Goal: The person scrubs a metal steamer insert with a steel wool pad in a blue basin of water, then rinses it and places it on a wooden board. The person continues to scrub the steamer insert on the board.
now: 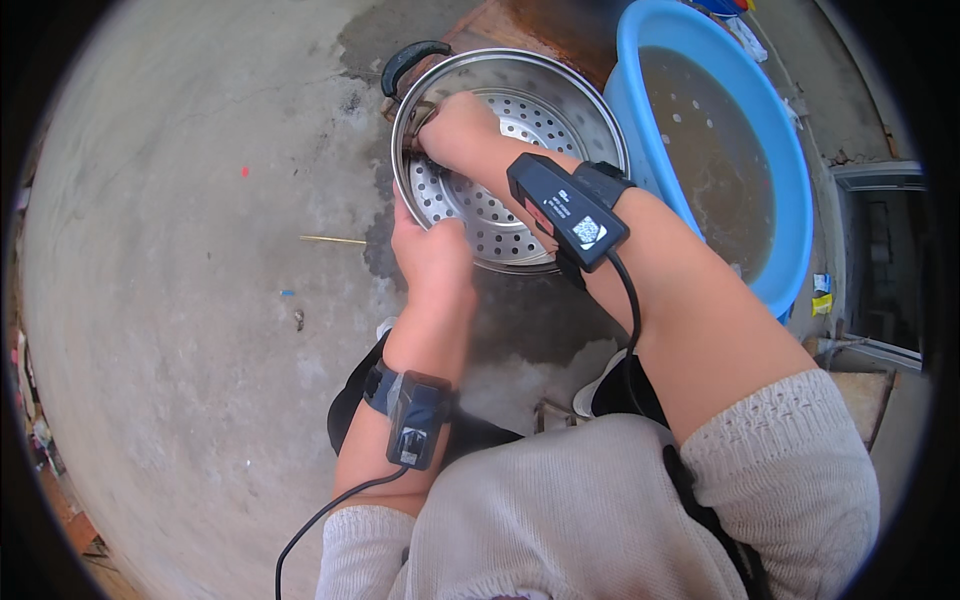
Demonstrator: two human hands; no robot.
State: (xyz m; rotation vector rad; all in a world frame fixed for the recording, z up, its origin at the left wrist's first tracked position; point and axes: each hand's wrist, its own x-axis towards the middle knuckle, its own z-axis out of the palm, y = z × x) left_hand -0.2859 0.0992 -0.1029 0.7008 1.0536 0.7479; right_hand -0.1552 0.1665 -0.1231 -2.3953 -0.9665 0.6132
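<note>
A round stainless-steel steamer pot (pixel 525 64) with a perforated bottom is tilted in front of me. One black side handle (pixel 409 64) shows at its upper left. My left hand (pixel 435 251) grips the near left rim, thumb on the inside. Inside the pot, my right hand (pixel 461 131) is curled against the left inner wall, below the handle. Its fingertips are mostly hidden, and something dark, too unclear to name, shows beneath them. Each forearm wears a strapped black device with a cable.
To the right, touching or close beside the pot, stands a blue plastic tub (pixel 626 97) of murky water. A brown wet surface (pixel 517 22) lies behind the pot. On the concrete floor (pixel 187 300) are a thin stick (pixel 334 240) and small scraps. Wrappers (pixel 822 304) lie right of the tub.
</note>
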